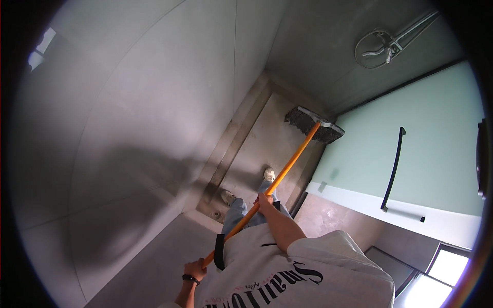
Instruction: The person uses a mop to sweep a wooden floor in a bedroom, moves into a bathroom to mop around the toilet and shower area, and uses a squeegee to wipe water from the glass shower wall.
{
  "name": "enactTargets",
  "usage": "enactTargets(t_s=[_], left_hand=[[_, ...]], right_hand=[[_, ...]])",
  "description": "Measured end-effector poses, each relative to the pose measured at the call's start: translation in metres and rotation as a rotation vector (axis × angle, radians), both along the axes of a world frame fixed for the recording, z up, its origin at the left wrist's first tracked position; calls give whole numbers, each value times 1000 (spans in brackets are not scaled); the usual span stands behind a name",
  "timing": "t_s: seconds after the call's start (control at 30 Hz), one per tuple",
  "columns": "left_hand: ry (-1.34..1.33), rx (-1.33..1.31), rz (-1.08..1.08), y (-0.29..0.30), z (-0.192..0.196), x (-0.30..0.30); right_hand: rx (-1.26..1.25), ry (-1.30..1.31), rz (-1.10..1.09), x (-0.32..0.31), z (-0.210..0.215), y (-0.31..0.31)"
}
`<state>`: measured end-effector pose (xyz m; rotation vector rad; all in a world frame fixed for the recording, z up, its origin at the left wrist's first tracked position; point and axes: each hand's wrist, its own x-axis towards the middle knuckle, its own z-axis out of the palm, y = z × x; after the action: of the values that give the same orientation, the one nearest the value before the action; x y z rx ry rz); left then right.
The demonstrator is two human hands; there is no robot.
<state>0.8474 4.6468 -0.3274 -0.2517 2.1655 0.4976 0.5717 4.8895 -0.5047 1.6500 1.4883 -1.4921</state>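
I have the left hand (194, 268) and right hand (264, 202) clamped, apart, on the orange handle (294, 160). The mop head (301, 120) is at the far-right corner of the floor (267, 131).

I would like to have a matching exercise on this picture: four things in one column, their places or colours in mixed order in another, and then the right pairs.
Things:
1. left hand
2. mop head
3. bar handle
4. shower fixture

Places or colours:
A. black, on the pale green panel
B. mounted on the dark grey wall
C. around the near part of the orange pole
D. at the pole's far end

Pairs: 1-C; 2-D; 3-A; 4-B
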Motion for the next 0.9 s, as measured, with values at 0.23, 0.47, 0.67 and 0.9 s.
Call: enactTargets(t_s=[0.23,0.47,0.67,0.9], left_hand=[[-113,-26,-14,16,2,-16],[-160,168,36,67,67,-112],[-319,2,-15,72,113,-157],[-282,-412,-101,79,96,-124]], right_hand=[[-37,-5,16,-6,-19,11],[-268,-101,123,-20,-108,46],[-551,-143,-66,6,-96,18],[-216,-176,49,3,-86,-1]])
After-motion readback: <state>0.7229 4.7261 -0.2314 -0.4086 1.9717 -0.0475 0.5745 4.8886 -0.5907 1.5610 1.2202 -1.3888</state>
